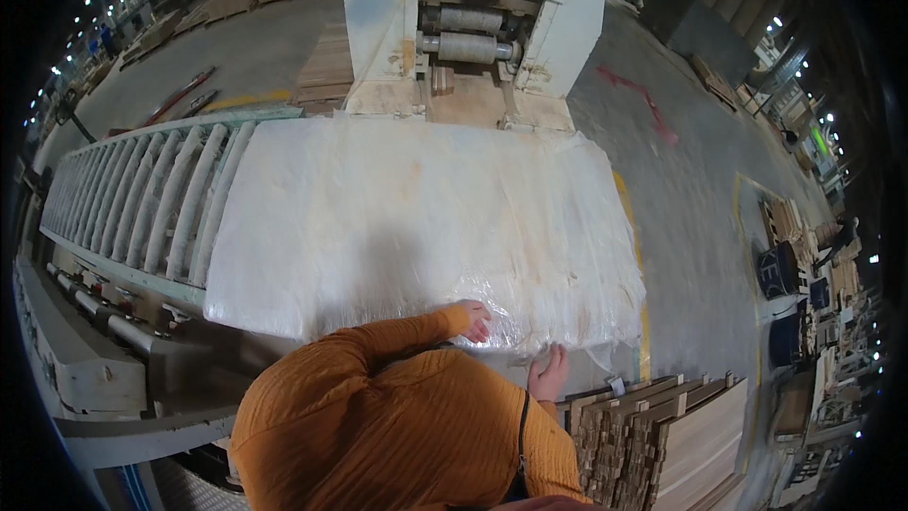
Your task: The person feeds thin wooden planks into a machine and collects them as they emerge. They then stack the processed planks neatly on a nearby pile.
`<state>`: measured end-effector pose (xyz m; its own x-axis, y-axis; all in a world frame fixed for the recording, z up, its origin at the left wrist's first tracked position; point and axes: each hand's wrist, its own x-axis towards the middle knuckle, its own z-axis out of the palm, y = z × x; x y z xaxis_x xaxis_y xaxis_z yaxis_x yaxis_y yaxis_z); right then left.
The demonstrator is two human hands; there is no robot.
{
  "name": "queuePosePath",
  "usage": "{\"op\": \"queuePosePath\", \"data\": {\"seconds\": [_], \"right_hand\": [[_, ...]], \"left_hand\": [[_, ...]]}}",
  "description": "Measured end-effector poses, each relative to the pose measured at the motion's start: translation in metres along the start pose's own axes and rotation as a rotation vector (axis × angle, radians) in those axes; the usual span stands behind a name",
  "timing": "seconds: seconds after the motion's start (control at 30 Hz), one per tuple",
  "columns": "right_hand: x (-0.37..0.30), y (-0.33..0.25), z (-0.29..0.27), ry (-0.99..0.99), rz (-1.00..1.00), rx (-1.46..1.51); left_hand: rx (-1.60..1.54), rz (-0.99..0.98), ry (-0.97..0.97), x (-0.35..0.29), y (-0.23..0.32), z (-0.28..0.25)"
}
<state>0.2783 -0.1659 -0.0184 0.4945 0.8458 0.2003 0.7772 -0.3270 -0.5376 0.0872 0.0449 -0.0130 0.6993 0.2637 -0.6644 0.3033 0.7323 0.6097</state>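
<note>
A wide table top [416, 208] covered in clear plastic film lies in front of me. My left hand [476, 321] rests at its near edge, fingers loosely bent and slightly apart on the shiny film, with nothing visible in them. Just right of it and lower, my right hand [549, 375] is held up against the same edge. Its fingers are stretched out, and I see nothing in it. Both arms wear an orange ribbed sleeve [402, 336]. Across the table stands a pale machine [383, 38] with two metal rollers [468, 45] in its opening; a few small wood strips [442, 81] lie below them.
A roller conveyor [142, 199] adjoins the table on the left. Stacked wooden boards [695, 445] stand close at my lower right. More planks [324, 66] lie left of the machine. A grey metal rail [151, 437] runs at the lower left.
</note>
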Motion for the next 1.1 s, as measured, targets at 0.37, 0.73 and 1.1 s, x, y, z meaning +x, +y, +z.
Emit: {"op": "queuePosePath", "data": {"seconds": [0.37, 0.73, 1.1], "right_hand": [[0.057, -0.036, 0.015, -0.411, 0.306, -0.222], [0.063, -0.036, 0.008, -0.478, 0.329, -0.206], [0.06, -0.034, 0.008, -0.425, 0.266, -0.15]], "left_hand": [[0.07, 0.01, -0.245, -0.003, 0.014, -0.01], [-0.038, -0.054, -0.254, 0.0, 0.01, -0.017], [0.052, -0.028, -0.175, -0.01, 0.017, -0.005]]}}
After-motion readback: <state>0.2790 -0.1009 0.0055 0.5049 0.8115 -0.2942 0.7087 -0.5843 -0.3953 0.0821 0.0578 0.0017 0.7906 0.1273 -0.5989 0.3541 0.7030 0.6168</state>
